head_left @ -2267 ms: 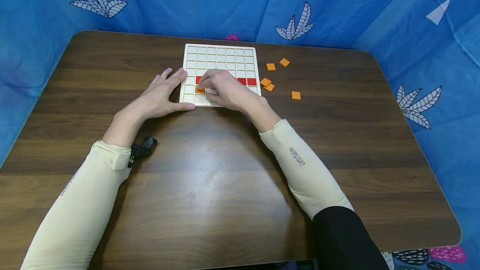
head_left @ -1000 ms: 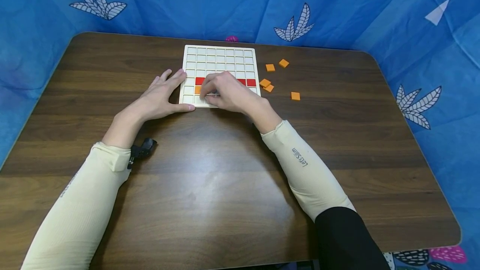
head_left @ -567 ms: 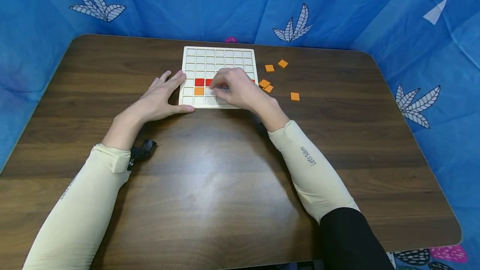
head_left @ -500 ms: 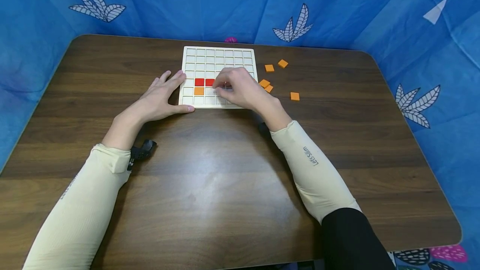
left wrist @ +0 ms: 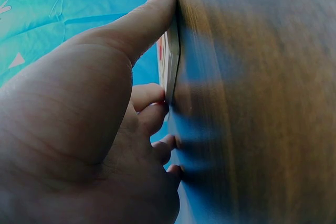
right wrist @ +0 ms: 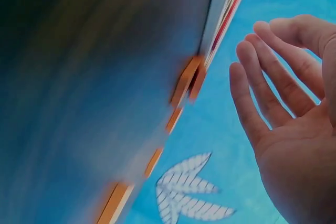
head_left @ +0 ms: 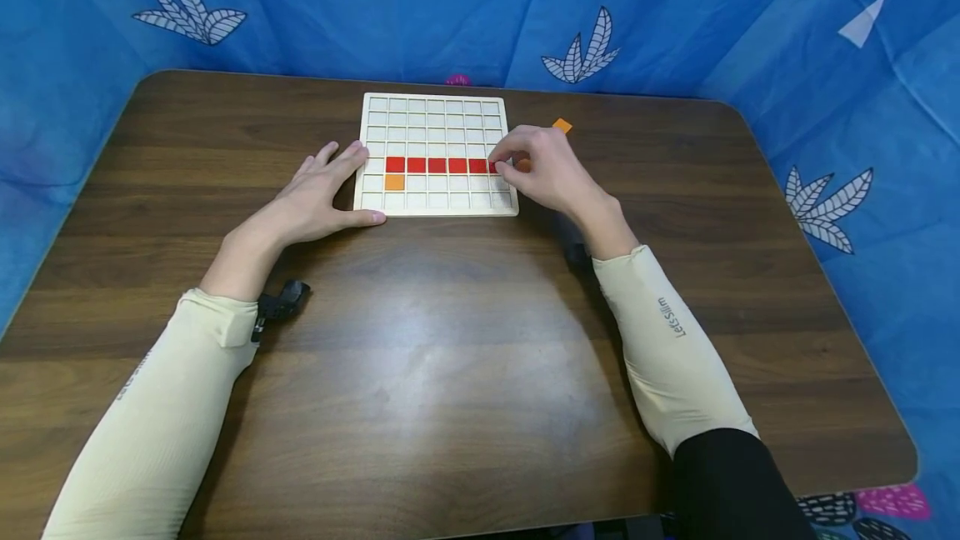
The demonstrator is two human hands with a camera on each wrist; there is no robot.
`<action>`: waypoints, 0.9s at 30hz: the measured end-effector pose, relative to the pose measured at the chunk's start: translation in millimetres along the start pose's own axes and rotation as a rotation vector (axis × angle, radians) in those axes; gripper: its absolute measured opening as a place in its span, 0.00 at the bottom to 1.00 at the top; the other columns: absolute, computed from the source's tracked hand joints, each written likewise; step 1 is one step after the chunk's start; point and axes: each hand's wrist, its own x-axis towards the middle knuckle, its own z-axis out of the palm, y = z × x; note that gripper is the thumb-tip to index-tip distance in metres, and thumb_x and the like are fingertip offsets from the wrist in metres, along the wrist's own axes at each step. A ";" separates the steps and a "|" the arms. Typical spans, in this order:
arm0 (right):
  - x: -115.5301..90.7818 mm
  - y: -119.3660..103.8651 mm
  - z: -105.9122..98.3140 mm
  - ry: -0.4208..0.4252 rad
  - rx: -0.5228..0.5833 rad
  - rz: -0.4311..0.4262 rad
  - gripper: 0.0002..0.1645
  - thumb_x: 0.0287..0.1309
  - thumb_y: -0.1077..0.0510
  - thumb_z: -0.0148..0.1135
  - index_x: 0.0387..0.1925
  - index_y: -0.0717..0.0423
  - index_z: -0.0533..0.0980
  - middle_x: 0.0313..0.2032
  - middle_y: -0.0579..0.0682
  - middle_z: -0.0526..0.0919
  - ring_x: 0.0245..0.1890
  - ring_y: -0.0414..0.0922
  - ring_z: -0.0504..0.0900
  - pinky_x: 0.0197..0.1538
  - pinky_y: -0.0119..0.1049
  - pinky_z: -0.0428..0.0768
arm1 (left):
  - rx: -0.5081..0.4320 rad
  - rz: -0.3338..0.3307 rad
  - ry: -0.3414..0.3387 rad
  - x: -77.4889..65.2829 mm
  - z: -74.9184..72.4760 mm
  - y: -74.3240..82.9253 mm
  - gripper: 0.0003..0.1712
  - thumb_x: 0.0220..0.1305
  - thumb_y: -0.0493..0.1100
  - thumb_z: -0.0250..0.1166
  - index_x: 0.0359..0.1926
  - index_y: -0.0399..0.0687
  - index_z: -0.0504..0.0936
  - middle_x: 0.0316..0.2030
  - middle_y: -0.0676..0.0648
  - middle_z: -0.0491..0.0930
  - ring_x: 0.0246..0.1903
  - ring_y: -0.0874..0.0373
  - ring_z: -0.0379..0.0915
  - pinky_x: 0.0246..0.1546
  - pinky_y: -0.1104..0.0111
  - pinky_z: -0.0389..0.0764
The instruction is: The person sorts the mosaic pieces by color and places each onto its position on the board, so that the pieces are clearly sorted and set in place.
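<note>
A white grid board (head_left: 437, 148) lies near the table's far edge. Along one row of its cells runs a line of red square tiles (head_left: 437, 166), and one orange tile (head_left: 393, 182) sits below the leftmost of them. My left hand (head_left: 311, 194) spreads at the board's near left corner, thumb at the near edge and index fingertip at the left edge. Over the board's right edge hovers my right hand (head_left: 551, 169), fingers loosely bent with nothing between them in the right wrist view. It covers the right end of the red row.
Loose orange tiles lie on the table right of the board; one orange tile (head_left: 562, 125) shows past my right hand, and several, such as the nearest tile (right wrist: 113, 203), appear in the right wrist view. A blue patterned cloth (head_left: 420, 7) hangs behind the brown table (head_left: 420, 340).
My right hand leaves the orange tile flat in its cell and moves right across the board, uncovering the red row and covering most loose tiles. My left hand stays put.
</note>
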 end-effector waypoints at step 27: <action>-20.6 35.6 -19.7 -0.141 -0.014 0.211 0.16 0.71 0.58 0.68 0.57 0.53 0.85 0.57 0.53 0.86 0.58 0.52 0.79 0.68 0.51 0.79 | 0.012 0.001 -0.007 -1.4 -1.3 2.0 0.63 0.66 0.68 0.69 0.86 0.48 0.43 0.86 0.48 0.37 0.84 0.39 0.24 0.82 0.40 0.33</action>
